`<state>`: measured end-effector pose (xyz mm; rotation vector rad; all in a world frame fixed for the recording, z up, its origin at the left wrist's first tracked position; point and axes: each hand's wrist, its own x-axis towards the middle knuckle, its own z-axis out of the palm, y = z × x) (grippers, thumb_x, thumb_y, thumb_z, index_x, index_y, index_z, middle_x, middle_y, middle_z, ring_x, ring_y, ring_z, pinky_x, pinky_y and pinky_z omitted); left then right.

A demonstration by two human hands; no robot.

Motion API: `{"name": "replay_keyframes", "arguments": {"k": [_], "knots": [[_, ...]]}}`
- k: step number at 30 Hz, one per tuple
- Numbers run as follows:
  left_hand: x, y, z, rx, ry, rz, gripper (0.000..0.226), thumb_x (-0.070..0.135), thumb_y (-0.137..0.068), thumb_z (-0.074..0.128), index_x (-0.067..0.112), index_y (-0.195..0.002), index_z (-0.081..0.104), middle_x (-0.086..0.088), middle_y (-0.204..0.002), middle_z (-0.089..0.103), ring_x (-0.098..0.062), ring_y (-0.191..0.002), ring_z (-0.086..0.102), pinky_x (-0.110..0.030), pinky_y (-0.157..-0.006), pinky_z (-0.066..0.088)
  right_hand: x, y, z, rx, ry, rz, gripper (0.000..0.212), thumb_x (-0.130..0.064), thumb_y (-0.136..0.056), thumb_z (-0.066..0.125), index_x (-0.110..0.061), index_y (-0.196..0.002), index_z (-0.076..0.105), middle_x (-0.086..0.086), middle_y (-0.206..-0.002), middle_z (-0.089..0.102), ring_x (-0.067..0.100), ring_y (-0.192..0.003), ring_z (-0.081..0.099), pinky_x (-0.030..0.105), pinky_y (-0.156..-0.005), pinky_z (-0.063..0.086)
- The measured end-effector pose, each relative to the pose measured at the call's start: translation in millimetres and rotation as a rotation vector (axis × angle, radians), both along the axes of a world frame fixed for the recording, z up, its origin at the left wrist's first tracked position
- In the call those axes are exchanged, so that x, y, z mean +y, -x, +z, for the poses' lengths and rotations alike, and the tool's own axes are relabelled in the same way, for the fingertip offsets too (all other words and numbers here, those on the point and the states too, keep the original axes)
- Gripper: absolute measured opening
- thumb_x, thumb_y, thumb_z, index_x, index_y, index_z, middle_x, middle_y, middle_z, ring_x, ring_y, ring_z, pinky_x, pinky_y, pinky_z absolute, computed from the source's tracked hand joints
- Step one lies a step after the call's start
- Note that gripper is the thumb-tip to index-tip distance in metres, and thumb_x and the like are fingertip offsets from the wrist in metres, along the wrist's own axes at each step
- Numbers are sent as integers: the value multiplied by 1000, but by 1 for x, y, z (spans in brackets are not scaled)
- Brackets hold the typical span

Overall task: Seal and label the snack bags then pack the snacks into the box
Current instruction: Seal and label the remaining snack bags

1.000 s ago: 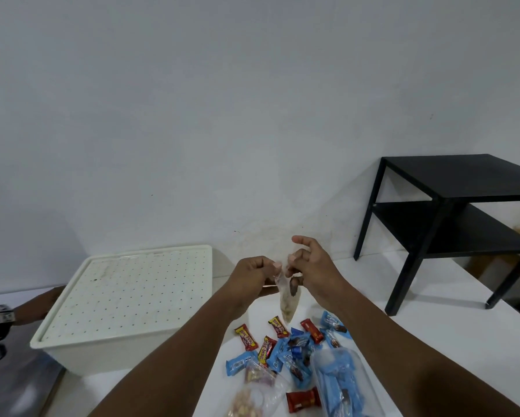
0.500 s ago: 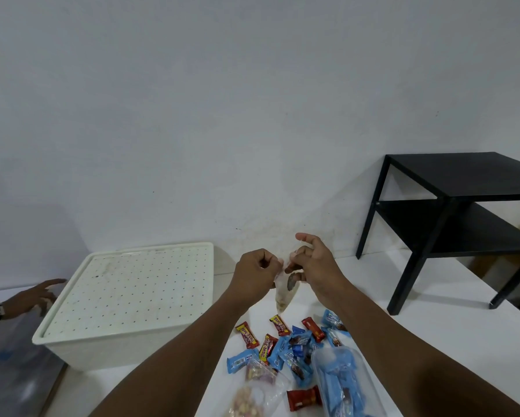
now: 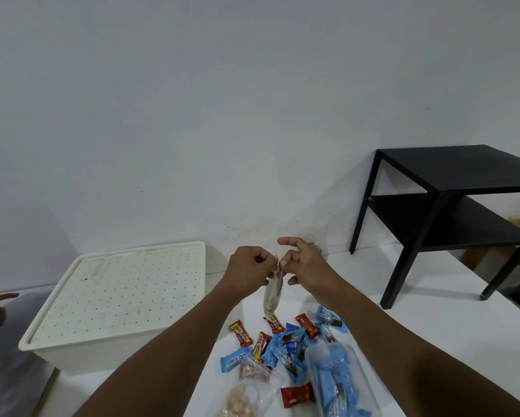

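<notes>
Plain white wall (image 3: 252, 100), scuffed low down just left of the black two-tier side table (image 3: 463, 170), which stands close to it on the white surface (image 3: 433, 311); grey floor (image 3: 5, 371) far to the table's left, even soft light.

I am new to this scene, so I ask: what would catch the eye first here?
In the middle, the left hand and right hand pinch the top of a small clear bag, which hangs above scattered red and blue snacks. A closed white box with a dotted lid stands at the left, a black side table at the right.
</notes>
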<state>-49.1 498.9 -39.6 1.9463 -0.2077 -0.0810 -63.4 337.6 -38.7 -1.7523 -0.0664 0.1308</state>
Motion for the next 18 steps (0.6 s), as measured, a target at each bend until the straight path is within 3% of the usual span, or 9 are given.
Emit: {"name": "replay_keyframes", "arguments": {"k": [2,5,9,11,14,16,18], "knots": [[-2,2,-1,-11,-9,6,20,22,-96,61,16,-79,71,8,-68,73,-6,-65,72,-33,-68,64,-1,0,-1,2,-31,-8,43,-5,-93,59,-29,-128,51,-3,-72,68,12,-80,71,27,-66,56],[-1,5,-1,-1,26,-6,11,22,-93,60,17,-88,67,2,-81,74,-12,-71,73,-37,-72,63,-3,-1,0,30,-111,-106,39,-5,-93,56,-25,-126,52,4,-79,70,18,-82,71,39,-77,57],[4,16,-6,-23,-14,-71,9,30,-84,59,30,-93,56,8,-90,71,-12,-83,69,-38,-73,59,-13,-7,6,119,-285,-290,38,-1,-91,56,-19,-124,54,15,-88,70,20,-78,68,33,-68,54],[3,25,-12,-81,-16,-78,15,32,-80,60,34,-92,51,14,-99,70,-8,-94,69,-29,-74,60,-19,-11,7,148,-332,-360,39,1,-89,56,-19,-123,54,18,-89,70,22,-79,67,34,-70,54],[0,34,-22,-200,-92,-142,16,39,-76,61,37,-92,57,16,-114,67,-8,-103,65,-26,-80,59,-25,-15,7,169,-375,-443,40,1,-89,57,-21,-122,53,16,-89,71,21,-80,67,34,-72,55],[-3,35,-26,-261,-197,-177,21,37,-80,64,37,-100,65,13,-128,63,-8,-112,59,-28,-87,55,-26,-17,8,177,-377,-470,41,0,-89,58,-24,-123,53,16,-94,71,23,-85,67,33,-75,56],[-9,33,-30,-293,-315,-199,36,33,-85,65,35,-121,63,9,-139,57,-12,-118,56,-29,-95,52,-24,-19,8,179,-375,-468,41,-1,-89,59,-25,-122,53,16,-93,71,23,-87,68,34,-79,57]]}}
